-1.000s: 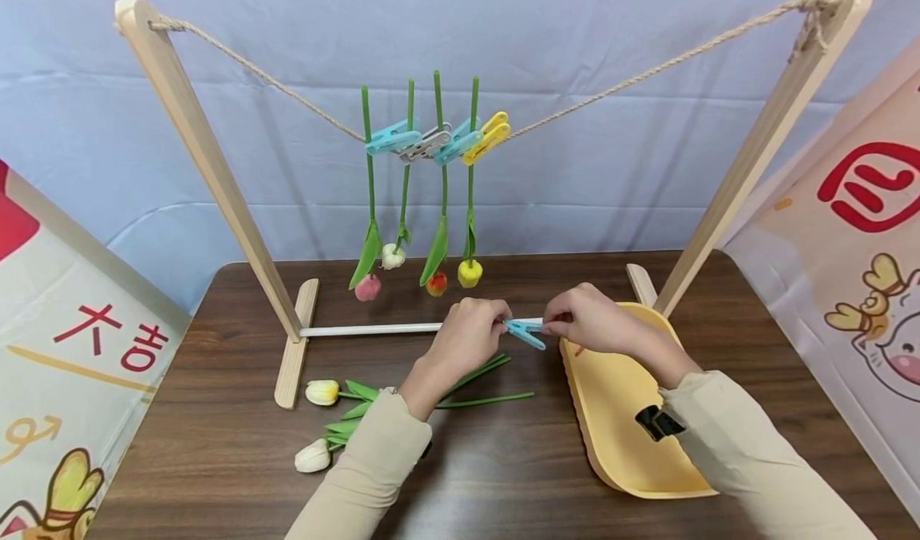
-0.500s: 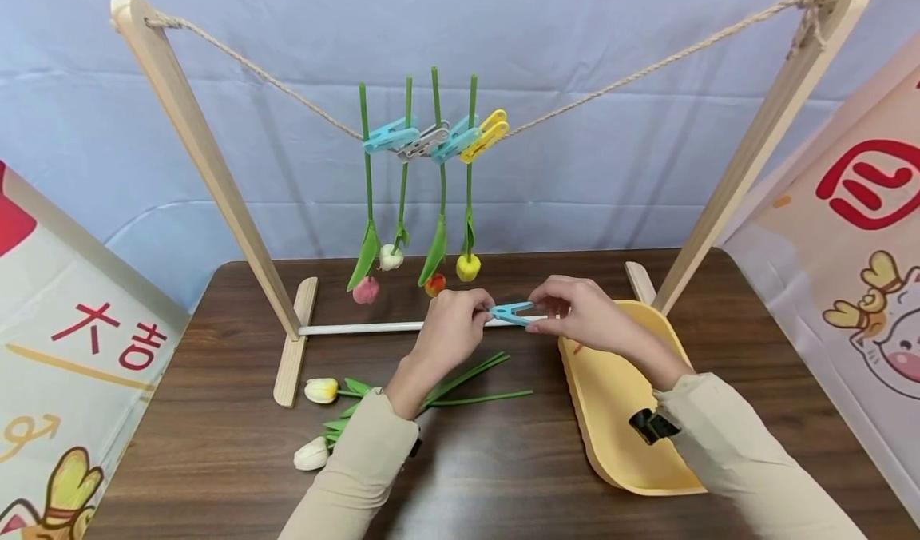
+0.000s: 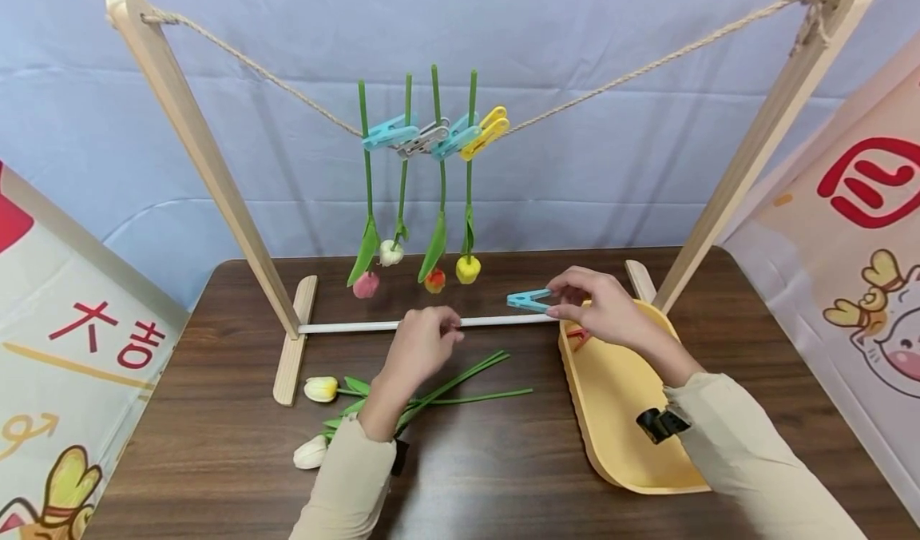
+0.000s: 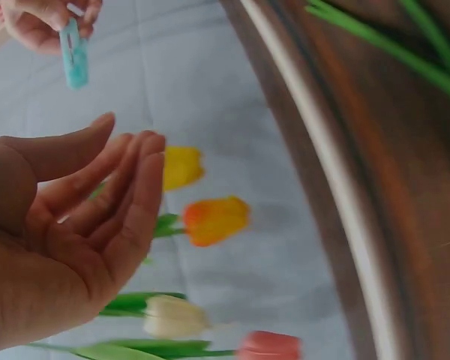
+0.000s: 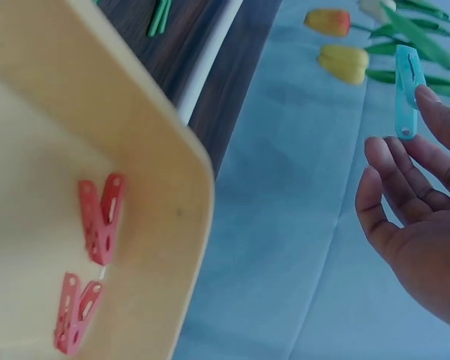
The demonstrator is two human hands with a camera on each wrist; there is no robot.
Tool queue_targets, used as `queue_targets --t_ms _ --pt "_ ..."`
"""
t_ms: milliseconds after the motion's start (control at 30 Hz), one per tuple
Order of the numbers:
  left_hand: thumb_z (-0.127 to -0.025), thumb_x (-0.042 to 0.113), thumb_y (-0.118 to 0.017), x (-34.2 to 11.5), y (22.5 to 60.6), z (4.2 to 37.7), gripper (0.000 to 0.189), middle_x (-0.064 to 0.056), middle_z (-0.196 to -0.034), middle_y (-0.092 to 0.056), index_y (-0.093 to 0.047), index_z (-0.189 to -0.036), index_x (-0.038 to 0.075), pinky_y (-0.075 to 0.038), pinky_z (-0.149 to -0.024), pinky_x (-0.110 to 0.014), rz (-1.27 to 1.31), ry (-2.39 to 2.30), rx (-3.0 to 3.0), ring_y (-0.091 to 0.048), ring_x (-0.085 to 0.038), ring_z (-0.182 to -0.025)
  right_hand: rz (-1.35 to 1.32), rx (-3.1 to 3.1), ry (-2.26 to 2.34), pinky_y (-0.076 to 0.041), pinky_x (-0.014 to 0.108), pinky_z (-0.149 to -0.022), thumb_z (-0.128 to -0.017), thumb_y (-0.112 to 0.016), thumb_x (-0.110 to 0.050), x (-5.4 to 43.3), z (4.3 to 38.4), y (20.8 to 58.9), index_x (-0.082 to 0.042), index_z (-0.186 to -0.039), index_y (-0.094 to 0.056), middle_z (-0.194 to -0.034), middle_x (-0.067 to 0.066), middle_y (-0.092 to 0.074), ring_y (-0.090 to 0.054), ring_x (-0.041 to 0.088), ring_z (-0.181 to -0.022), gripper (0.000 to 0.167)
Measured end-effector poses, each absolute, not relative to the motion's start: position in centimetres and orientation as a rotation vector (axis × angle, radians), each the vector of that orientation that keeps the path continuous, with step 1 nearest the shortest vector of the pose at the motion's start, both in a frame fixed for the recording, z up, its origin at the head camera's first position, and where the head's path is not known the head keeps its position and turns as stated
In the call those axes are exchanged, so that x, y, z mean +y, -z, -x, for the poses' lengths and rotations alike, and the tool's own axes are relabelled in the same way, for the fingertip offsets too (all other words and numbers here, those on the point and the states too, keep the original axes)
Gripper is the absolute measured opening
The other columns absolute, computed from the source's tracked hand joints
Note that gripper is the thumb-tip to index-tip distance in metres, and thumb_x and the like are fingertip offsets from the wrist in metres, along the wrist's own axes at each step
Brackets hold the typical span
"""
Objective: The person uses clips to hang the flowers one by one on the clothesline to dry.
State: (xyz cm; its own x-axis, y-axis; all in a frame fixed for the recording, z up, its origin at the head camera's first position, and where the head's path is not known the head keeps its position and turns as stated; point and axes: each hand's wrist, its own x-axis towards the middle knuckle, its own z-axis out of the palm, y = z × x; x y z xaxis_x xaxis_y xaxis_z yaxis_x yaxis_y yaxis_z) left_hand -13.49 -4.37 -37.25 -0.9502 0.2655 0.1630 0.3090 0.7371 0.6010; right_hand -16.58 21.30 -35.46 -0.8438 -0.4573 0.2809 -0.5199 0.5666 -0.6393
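My right hand (image 3: pixel 600 304) pinches a light blue clothespin (image 3: pixel 528 300) by its handle ends between thumb and fingers, above the tray's back-left corner. Nothing is in my left hand (image 3: pixel 418 347), which hovers over the green stems with loosely bent fingers. In the left wrist view its thumb and fingertips (image 4: pixel 151 141) are apart. Two artificial tulips, one yellow-white (image 3: pixel 321 389) and one white (image 3: pixel 311 452), lie on the table, partly hidden by my left forearm. Several tulips hang heads-down from a rope, held by blue, grey and yellow clothespins (image 3: pixel 485 134).
A wooden frame (image 3: pixel 194 148) carries the sagging rope (image 3: pixel 647 69), with a white crossbar (image 3: pixel 359 327) low down. At right stands a yellow tray (image 3: pixel 611 444); the right wrist view shows two red clothespins (image 5: pixel 101 221) inside. A cloth backdrop (image 3: pixel 561 204) rises behind the table.
My left hand has let go of the blue clothespin and drawn back left and down. The right hand, now holding it alone, has moved slightly right and up.
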Motion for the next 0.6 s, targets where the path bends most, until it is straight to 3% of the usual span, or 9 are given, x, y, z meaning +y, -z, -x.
queue_targets --t_ms 200,467,600 --pt "-0.076 0.009 -0.072 -5.6 40.6 12.5 0.011 0.003 -0.061 -0.054 -0.063 -0.07 0.01 -0.043 -0.057 -0.032 0.303 0.932 -3.046 -0.053 -0.018 -0.06 -0.809 -2.756 -1.124 -0.045 0.026 -0.062 -0.08 -0.069 -0.003 22.1 16.6 35.8 0.004 -0.095 -0.062 -0.081 0.005 -0.058 -0.054 0.015 -0.071 0.018" --pt "-0.063 0.004 -0.076 -5.7 43.6 11.4 0.022 0.0 -0.062 -0.055 -0.057 -0.06 0.014 -0.043 -0.052 -0.033 0.15 0.829 -3.111 -0.053 -0.021 -0.056 -0.808 -2.816 -1.112 -0.045 0.027 -0.063 -0.081 -0.068 -0.005 22.8 16.4 35.9 0.001 -0.094 -0.062 -0.081 0.001 -0.057 -0.053 0.015 -0.073 0.016" --pt "-0.063 -0.002 -0.071 -5.6 44.6 11.2 0.024 0.0 -0.059 -0.053 -0.054 -0.056 0.014 -0.04 -0.046 -0.031 0.133 0.765 -3.103 -0.049 -0.019 -0.052 -0.801 -2.833 -1.115 -0.045 0.027 -0.063 -0.081 -0.069 -0.006 23.0 16.3 36.0 0.0 -0.094 -0.063 -0.081 0.001 -0.058 -0.054 0.015 -0.074 0.015"
